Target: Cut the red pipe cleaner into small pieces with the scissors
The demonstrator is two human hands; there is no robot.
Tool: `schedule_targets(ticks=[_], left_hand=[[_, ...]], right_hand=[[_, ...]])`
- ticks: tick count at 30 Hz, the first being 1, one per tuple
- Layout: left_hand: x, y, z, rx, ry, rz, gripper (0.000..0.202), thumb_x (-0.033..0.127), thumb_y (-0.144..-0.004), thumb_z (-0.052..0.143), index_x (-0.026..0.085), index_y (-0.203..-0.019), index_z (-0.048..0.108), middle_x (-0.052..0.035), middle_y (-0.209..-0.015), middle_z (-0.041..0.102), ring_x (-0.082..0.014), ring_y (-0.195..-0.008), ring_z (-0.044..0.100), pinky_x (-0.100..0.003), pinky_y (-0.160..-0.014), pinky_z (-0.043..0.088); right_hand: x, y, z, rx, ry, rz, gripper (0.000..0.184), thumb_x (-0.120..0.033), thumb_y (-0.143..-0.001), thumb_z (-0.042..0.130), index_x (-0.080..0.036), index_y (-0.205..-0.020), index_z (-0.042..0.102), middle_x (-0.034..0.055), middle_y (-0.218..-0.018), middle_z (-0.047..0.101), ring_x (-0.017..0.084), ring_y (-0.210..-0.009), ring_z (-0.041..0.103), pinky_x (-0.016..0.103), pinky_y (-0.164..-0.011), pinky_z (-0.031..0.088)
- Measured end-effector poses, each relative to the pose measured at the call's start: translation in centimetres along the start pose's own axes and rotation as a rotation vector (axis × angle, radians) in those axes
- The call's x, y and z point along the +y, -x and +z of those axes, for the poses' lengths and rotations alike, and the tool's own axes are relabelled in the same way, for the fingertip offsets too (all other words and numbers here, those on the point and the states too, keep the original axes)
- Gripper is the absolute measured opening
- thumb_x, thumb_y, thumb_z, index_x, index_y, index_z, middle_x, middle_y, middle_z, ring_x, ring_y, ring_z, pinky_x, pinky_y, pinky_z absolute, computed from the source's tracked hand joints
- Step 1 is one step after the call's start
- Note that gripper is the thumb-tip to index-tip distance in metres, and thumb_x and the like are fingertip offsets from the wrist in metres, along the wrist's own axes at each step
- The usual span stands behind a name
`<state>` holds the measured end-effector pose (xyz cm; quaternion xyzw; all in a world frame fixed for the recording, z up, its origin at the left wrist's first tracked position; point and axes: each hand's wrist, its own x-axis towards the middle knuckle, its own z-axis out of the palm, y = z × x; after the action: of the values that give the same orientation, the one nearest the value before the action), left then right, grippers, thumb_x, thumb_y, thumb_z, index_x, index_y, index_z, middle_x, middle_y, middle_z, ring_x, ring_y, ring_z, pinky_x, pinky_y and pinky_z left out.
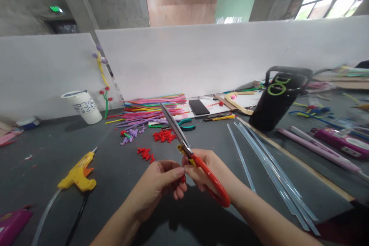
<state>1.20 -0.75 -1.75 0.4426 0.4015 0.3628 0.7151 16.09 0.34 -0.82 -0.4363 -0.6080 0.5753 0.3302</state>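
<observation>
My right hand (215, 164) is closed around scissors (176, 127) with red handles, their blades together and pointing up and away to the left. A yellow bit shows near the pivot. Close against it, my left hand (161, 182) pinches a small red fuzzy piece (183, 178), mostly hidden by the fingers. Fingertips of both hands meet at this piece, just above the dark table (121, 207). Beyond the hands lie a pile of red twisted fuzzy pieces (164, 135), a smaller red group (145, 154) and some purple pieces (133, 134).
A yellow glue gun (77, 172) lies left, its cord trailing toward me. Colored pipe cleaners (150, 111), a phone (198, 107) and teal-handled pliers (186, 125) sit at the back. Right are clear glue sticks (268, 165), a black bottle (276, 102) and a white cup (86, 107) far left.
</observation>
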Motion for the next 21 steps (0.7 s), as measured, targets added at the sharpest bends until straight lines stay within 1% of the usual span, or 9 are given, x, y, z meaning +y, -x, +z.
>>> schedule_targets(ticks=[2,5,7,9,11,13,15,18,21], left_hand=[[0.1,0.05,0.05,0.018,-0.027,-0.008,0.013,0.023,-0.067,0.06,0.012,-0.061,0.057,-0.0019,-0.051,0.058,-0.0076,-0.042,0.049,-0.018,-0.044,0.036],[0.43,0.18,0.04,0.059,-0.169,-0.043,0.006,0.016,-0.061,0.06,0.013,-0.057,0.055,0.0003,-0.046,0.055,-0.0079,-0.04,0.047,-0.018,-0.042,0.035],[0.61,0.17,-0.01,0.106,-0.287,-0.051,0.016,0.019,-0.064,0.057,0.014,-0.05,0.052,0.0018,-0.04,0.05,-0.0075,-0.036,0.043,-0.018,-0.039,0.032],[0.64,0.03,-0.05,0.154,-0.332,-0.001,0.024,0.025,-0.068,0.055,0.014,-0.047,0.052,0.0018,-0.039,0.049,-0.0074,-0.035,0.042,-0.019,-0.039,0.031],[0.49,-0.2,-0.04,0.172,-0.294,0.072,0.018,0.026,-0.066,0.059,0.014,-0.053,0.056,0.0006,-0.045,0.053,-0.0086,-0.041,0.047,-0.02,-0.044,0.036],[0.23,-0.42,0.03,0.151,-0.23,0.096,0.011,0.022,-0.061,0.064,0.013,-0.063,0.059,-0.0008,-0.052,0.058,-0.0104,-0.048,0.052,-0.022,-0.05,0.04],[-0.04,-0.54,0.15,0.134,-0.196,0.07,0.012,0.021,-0.059,0.066,0.012,-0.063,0.059,-0.0009,-0.052,0.058,-0.0111,-0.047,0.053,-0.023,-0.049,0.04],[-0.2,-0.46,0.36,0.136,-0.177,0.044,0.012,0.02,-0.06,0.065,0.013,-0.06,0.057,-0.0006,-0.051,0.057,-0.0108,-0.044,0.051,-0.023,-0.046,0.039],[0.08,-0.2,0.42,0.171,-0.166,0.084,0.01,0.02,-0.061,0.064,0.013,-0.061,0.057,-0.0006,-0.051,0.057,-0.0105,-0.044,0.051,-0.022,-0.046,0.039]], right_hand=[[0.01,-0.04,0.03,0.012,-0.004,-0.003,0.003,-0.02,-0.066,0.047,-0.017,-0.064,0.047,-0.01,-0.039,0.042,0.003,-0.03,0.035,0.013,-0.031,0.026],[-0.11,-0.13,-0.03,0.046,-0.006,-0.011,0.002,-0.017,-0.064,0.045,-0.018,-0.063,0.047,-0.0114,-0.034,0.038,0.003,-0.029,0.033,0.013,-0.031,0.026],[-0.21,-0.2,-0.16,0.07,-0.001,-0.007,0.004,-0.015,-0.063,0.044,-0.018,-0.061,0.046,-0.0121,-0.032,0.035,0.003,-0.028,0.031,0.013,-0.031,0.025],[-0.23,-0.26,-0.33,0.08,0.002,0.001,0.004,-0.015,-0.062,0.045,-0.018,-0.06,0.046,-0.0122,-0.032,0.033,0.003,-0.028,0.031,0.013,-0.031,0.024],[-0.14,-0.31,-0.47,0.071,0.005,0.009,0.004,-0.015,-0.061,0.044,-0.018,-0.06,0.046,-0.0116,-0.035,0.035,0.003,-0.029,0.031,0.013,-0.03,0.025],[0.01,-0.33,-0.52,0.053,0.022,0.02,0.004,-0.015,-0.061,0.044,-0.017,-0.061,0.047,-0.0103,-0.04,0.04,0.003,-0.03,0.034,0.013,-0.029,0.026],[0.15,-0.36,-0.47,0.042,0.054,0.03,0.004,-0.015,-0.061,0.044,-0.017,-0.061,0.047,-0.0092,-0.043,0.043,0.003,-0.031,0.036,0.012,-0.029,0.027],[0.23,-0.44,-0.33,0.037,0.096,0.052,0.002,-0.016,-0.062,0.045,-0.017,-0.062,0.046,-0.0085,-0.045,0.043,0.003,-0.032,0.037,0.013,-0.03,0.027],[0.17,-0.46,-0.32,0.066,0.134,0.015,0.007,-0.023,-0.067,0.048,-0.018,-0.063,0.045,-0.0082,-0.046,0.04,0.004,-0.034,0.036,0.015,-0.033,0.028]])
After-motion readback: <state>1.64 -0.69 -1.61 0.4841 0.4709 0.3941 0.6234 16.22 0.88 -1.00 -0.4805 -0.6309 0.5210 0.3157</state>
